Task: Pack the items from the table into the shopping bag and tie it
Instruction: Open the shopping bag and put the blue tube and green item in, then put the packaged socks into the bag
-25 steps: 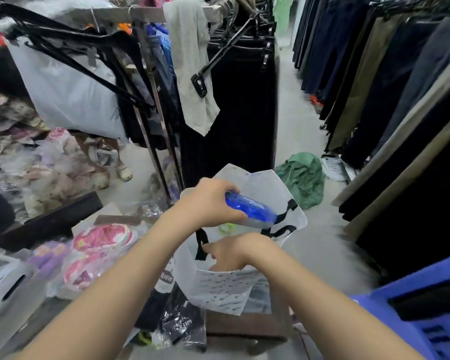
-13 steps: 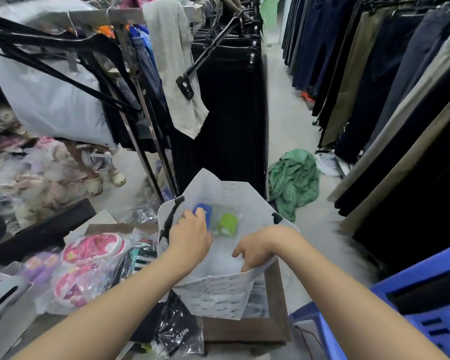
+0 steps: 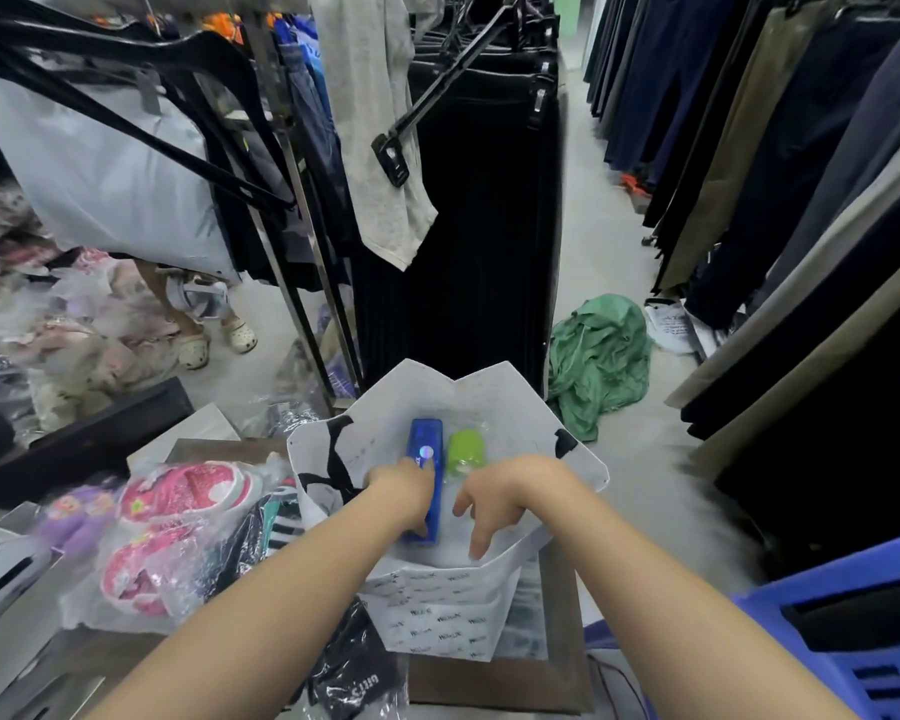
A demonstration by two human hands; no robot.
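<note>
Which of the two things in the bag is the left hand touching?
The blue box: the left hand lies on its near end. The green one beside it is untouched.

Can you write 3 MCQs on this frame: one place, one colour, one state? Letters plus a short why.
1. Where does the blue box lie?
A. inside the white shopping bag
B. on the floor beside the green cloth
C. on the pink sandals

2. What colour is the small item lying right of the blue box in the bag?
A. red
B. green
C. black

3. What is the state of the bag?
A. tied shut
B. folded flat
C. standing open, with both hands in its mouth

Key: 1 A, the box lies on the bag's inner wall under the left hand. 2 B, it is bright green beside the box. 3 C, the rim is spread wide, and the right hand reaches in with fingers apart.
</note>
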